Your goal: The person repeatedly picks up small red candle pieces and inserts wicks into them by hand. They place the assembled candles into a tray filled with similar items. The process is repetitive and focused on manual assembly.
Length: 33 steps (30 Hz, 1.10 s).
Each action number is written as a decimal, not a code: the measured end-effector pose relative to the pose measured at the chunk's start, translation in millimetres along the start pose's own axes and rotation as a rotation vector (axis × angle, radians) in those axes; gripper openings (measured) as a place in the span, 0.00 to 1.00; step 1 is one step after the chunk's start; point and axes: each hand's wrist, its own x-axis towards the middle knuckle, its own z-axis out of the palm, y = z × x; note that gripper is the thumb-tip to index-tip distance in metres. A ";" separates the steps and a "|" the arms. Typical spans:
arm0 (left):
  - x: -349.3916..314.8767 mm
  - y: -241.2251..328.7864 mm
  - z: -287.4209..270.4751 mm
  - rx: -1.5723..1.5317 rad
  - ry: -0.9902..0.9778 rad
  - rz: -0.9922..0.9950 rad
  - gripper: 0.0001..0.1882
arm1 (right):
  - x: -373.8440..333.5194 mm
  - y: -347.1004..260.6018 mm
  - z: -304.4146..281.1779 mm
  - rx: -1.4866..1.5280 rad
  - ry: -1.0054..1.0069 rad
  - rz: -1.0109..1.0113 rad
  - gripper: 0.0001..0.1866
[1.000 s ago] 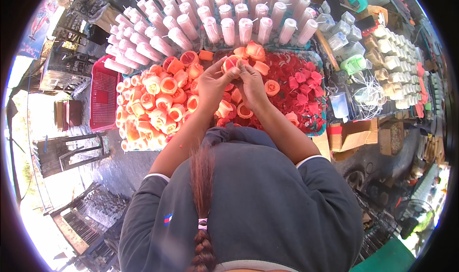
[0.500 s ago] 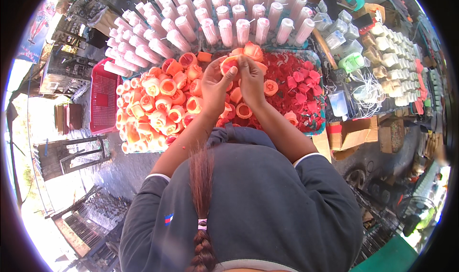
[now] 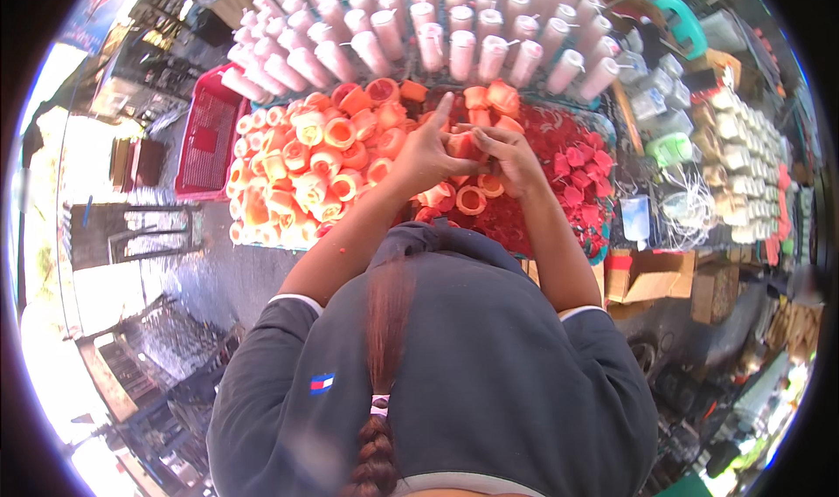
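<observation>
No readable lettering or numbers; only a small red-white-blue emblem (image 3: pixel 322 383) on the dark shirt (image 3: pixel 489 348)

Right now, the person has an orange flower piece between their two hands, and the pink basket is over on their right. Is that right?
Not quite: the pink basket is on the person's left, as the head view shows. The orange flower piece is indeed between the left hand and right hand.

orange rose-shaped piece (image 3: pixel 462 146), looking redder toward its right end | partly covered, exact tilt unclear | held between left hand (image 3: pixel 426 157) and right hand (image 3: pixel 514 159) | placed over the tray's middle, right of heaped orange roses (image 3: pixel 326 162), left of bright red petal-like pieces (image 3: pixel 578 179), near a hollow orange cup (image 3: pixel 470 201)
</observation>
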 end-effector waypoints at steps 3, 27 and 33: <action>-2.1 -8.6 -7.7 0.175 -0.070 0.046 0.60 | -7.6 -5.7 -4.4 0.085 -0.096 0.094 0.15; 14.4 -60.0 15.6 -0.398 0.199 0.159 0.20 | -4.5 9.0 18.2 0.063 0.007 -0.175 0.24; 8.0 -36.4 12.9 -0.277 0.150 0.105 0.23 | -3.8 7.9 5.7 0.070 -0.011 -0.178 0.16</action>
